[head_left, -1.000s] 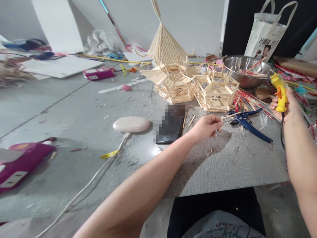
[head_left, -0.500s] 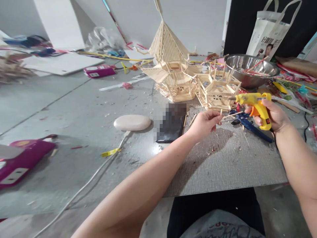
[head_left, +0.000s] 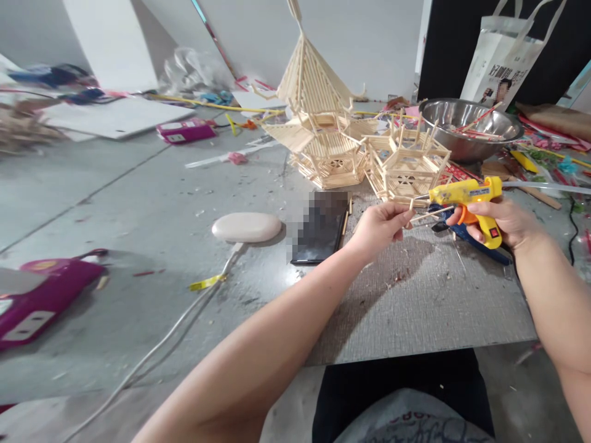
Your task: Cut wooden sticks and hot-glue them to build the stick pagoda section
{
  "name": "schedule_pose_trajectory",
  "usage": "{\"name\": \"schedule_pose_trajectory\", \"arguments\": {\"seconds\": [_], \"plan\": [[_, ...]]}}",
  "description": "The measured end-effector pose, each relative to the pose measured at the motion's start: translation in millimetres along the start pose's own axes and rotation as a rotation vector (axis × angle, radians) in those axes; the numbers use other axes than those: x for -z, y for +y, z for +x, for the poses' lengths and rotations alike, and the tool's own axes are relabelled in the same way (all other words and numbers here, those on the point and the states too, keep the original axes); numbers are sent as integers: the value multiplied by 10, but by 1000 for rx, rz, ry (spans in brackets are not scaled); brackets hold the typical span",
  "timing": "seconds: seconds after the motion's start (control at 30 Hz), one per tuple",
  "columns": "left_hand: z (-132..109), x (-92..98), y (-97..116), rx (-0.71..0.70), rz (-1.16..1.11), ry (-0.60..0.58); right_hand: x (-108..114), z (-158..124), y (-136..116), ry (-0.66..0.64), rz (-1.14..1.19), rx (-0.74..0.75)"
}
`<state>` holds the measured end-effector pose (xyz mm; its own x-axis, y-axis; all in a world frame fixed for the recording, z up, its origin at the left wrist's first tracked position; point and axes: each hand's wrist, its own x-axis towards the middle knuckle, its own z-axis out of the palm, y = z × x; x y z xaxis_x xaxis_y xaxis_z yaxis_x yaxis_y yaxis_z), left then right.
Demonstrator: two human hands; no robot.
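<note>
My left hand (head_left: 381,226) pinches a thin wooden stick (head_left: 431,213) that points right, held above the grey mat (head_left: 415,301). My right hand (head_left: 501,223) grips a yellow glue gun (head_left: 468,198) with an orange trigger; its nozzle points left, close to the fingertips of my left hand and the stick's held end. Behind them stands a wooden stick pagoda model (head_left: 318,123) and a separate hexagonal stick section (head_left: 406,169). Blue-handled cutters (head_left: 475,246) lie on the mat under the glue gun.
A dark phone (head_left: 321,231) and a pale oval stone (head_left: 247,227) lie left of my left hand. A steel bowl (head_left: 471,126) with sticks sits at the back right, a white bag (head_left: 505,55) behind it. Magenta boxes (head_left: 41,301) and a cable (head_left: 161,344) lie on the left.
My right hand has swung the glue gun from upright at the far right to level, nozzle leftward, up to the stick. My left hand has stayed nearly still.
</note>
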<state>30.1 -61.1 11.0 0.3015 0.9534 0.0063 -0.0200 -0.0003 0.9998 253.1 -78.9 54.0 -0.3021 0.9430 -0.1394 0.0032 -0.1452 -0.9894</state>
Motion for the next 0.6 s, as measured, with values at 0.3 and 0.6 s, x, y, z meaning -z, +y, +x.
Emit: {"name": "schedule_pose_trajectory", "arguments": {"seconds": [0.3, 0.6], "plan": [[6, 11, -15, -5, 7, 4, -36, 20, 4, 105, -79, 10], [4, 1, 1, -14, -25, 5, -22, 31, 54, 130, -112, -17]]}}
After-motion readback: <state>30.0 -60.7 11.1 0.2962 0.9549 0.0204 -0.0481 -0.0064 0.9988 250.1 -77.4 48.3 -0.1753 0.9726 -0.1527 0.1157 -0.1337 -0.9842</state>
